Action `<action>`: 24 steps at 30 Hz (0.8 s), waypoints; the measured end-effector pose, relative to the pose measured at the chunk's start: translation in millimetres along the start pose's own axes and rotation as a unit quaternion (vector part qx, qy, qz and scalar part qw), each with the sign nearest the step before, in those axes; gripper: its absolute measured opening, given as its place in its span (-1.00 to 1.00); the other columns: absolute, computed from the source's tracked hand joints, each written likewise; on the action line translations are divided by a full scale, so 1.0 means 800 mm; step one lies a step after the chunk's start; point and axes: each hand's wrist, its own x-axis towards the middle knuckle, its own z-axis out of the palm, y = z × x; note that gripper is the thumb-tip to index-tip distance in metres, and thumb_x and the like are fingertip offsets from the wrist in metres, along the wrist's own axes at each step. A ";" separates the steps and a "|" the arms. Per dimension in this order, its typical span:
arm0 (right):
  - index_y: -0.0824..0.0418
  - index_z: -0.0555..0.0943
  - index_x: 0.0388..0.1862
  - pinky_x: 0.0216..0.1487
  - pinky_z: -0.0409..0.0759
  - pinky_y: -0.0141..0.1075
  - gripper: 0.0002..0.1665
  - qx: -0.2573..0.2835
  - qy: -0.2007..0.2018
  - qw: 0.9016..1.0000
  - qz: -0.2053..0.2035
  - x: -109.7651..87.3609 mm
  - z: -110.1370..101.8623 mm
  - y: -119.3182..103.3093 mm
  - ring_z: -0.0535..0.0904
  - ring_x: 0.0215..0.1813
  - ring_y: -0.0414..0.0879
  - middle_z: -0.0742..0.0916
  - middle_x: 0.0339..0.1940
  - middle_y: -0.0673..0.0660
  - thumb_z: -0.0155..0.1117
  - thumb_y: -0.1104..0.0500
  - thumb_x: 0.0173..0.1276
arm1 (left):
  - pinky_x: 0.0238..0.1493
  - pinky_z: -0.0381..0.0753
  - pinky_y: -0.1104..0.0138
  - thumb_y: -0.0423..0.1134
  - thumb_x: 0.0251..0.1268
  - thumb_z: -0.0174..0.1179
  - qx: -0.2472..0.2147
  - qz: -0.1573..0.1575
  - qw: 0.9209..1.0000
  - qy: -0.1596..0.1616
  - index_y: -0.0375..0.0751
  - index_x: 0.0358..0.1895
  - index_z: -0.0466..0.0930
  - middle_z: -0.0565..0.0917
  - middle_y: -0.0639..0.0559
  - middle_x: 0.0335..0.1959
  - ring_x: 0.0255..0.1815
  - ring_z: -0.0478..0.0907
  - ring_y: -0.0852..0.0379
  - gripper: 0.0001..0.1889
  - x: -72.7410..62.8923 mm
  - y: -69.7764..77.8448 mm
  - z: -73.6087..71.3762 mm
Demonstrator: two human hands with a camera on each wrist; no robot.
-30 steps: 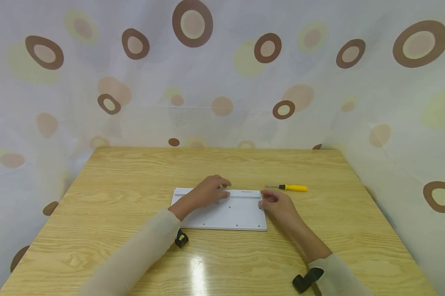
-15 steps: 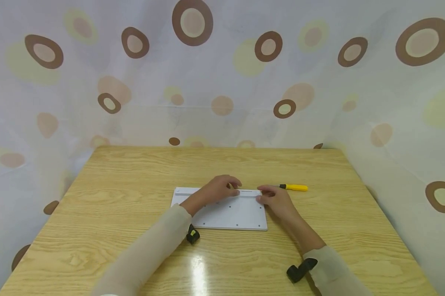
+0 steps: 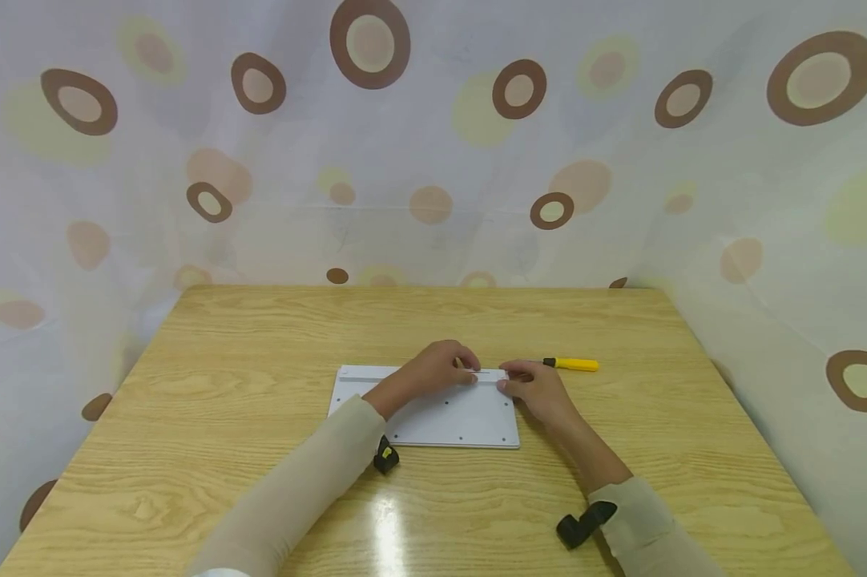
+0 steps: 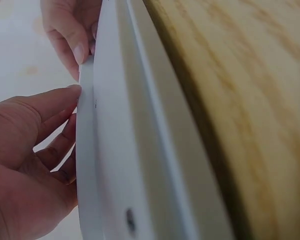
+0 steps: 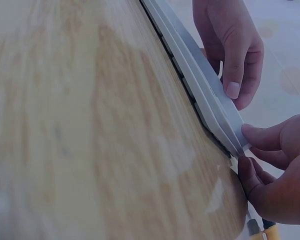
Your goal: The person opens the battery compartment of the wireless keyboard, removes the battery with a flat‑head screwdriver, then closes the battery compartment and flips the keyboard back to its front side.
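A white keyboard lies face down on the wooden table, small screws dotting its back and a raised strip along its far edge. My left hand reaches across it and grips that strip right of the middle, thumb on the near side and fingers over the far edge. At the far right corner, my right hand pinches the keyboard's end between thumb and fingers. In the right wrist view, the left hand and right hand are close together, and dark gaps show under the keyboard.
Behind the right hand lies a screwdriver with a yellow handle, its shaft partly hidden by the fingers. The wooden table meets a patterned curtain at its back and sides. Each wrist wears a black camera strap.
My left hand has slid right along the raised strip, closer to the right hand. The right hand has shifted slightly up and left at the corner. The keyboard and screwdriver stay in place.
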 end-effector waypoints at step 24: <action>0.22 0.61 0.27 0.27 0.48 -0.03 -0.53 0.007 0.004 1.000 0.013 0.003 0.003 0.001 0.56 0.17 0.09 0.67 0.17 0.24 0.35 0.14 0.42 | 0.13 0.53 0.18 -0.13 0.36 0.33 0.043 -0.026 0.999 0.003 -0.03 -0.01 0.76 0.72 0.09 0.01 -0.01 0.57 0.17 -0.80 0.004 0.010 0.002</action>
